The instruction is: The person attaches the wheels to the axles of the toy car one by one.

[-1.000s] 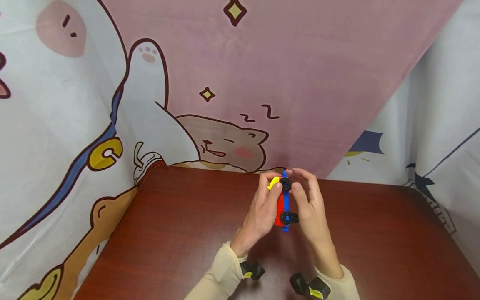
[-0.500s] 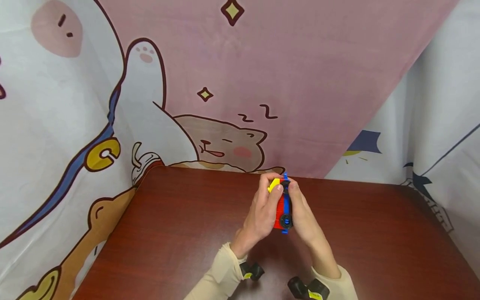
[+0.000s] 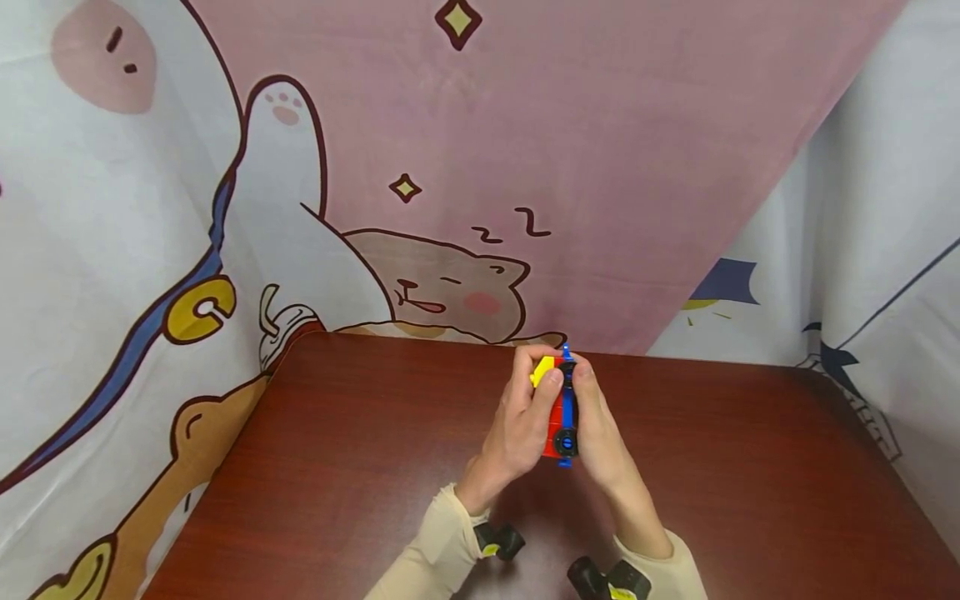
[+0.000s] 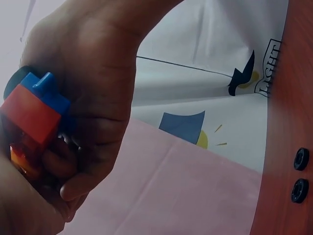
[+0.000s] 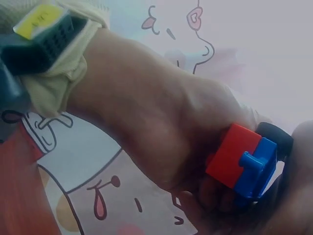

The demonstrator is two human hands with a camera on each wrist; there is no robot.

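Observation:
A small toy car (image 3: 556, 421) of building bricks is held between both hands over the table, its long side facing up. It has a red body, a blue chassis, a yellow piece (image 3: 543, 369) at the far end and black wheels (image 3: 565, 442). My left hand (image 3: 516, 425) grips the red side, thumb near the far wheel. Along the blue wheel side my right hand (image 3: 603, 437) holds it, thumb against the far wheel. The left wrist view shows the right hand's fingers curled beneath the car's red end (image 4: 32, 112). Part of the car is hidden by the hands.
Two loose black wheels (image 4: 299, 191) lie on the brown table (image 3: 360, 433), seen in the left wrist view. A printed cartoon cloth (image 3: 637, 167) hangs behind and beside the table. Wrist cameras (image 3: 609, 581) sit on both cuffs.
My right hand has closed in from the right onto the wheel side of the car and now covers more of it. The left hand keeps its grip.

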